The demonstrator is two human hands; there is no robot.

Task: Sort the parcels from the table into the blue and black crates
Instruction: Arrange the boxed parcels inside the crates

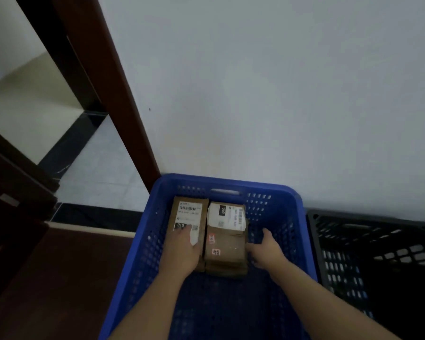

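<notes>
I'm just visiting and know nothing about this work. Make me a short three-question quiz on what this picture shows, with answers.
1. True or false: both brown parcels lie inside the black crate.
2. Which hand rests on the parcel with the "010" label: A) left hand, B) right hand?
3. Fill in: the blue crate stands against a pale ____.

Key
1. False: both lie side by side in the blue crate.
2. A; the right hand is beside the other parcel.
3. wall.
</notes>
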